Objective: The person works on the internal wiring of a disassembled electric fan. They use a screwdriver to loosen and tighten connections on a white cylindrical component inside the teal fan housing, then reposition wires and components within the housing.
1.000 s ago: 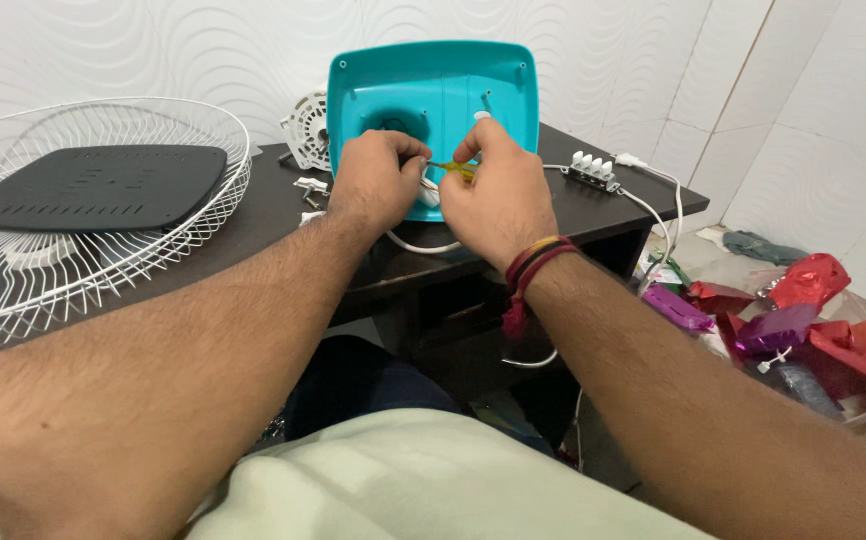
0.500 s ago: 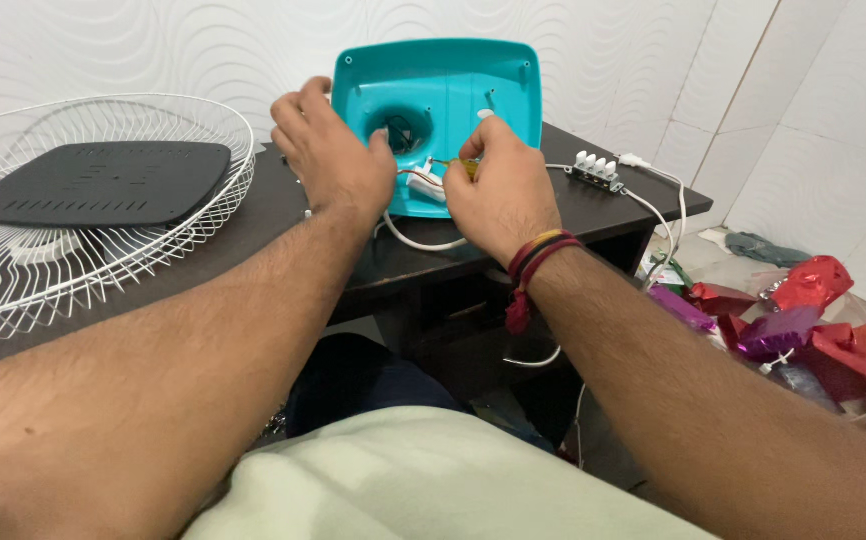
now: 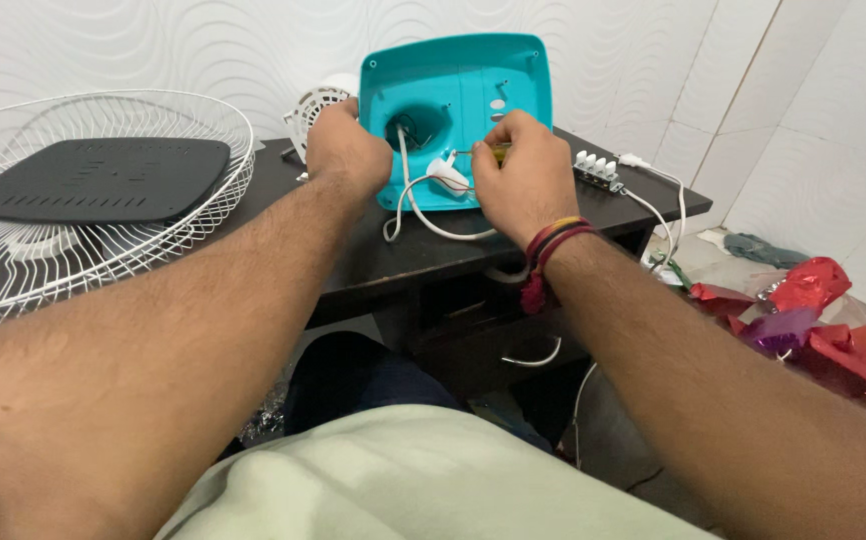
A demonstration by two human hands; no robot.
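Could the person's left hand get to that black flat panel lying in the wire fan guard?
Probably yes. The left hand grips the left edge of the teal housing, and the black panel lies uncovered in the white wire guard just to its left; nothing stands between them.

Far wall (image 3: 153,50) white, embossed with wavy ripple relief. Right wall (image 3: 803,110) white too, cut by thin diagonal tile joints. Dark brown worktop (image 3: 423,255) standing against the far wall, open shelf space below in shadow. Pale floor (image 3: 713,255) at right, strewn with crumpled red and purple wrappers (image 3: 803,315) and a grey-green cloth (image 3: 763,250) near the right wall. Soft, even light, without hard shadows.
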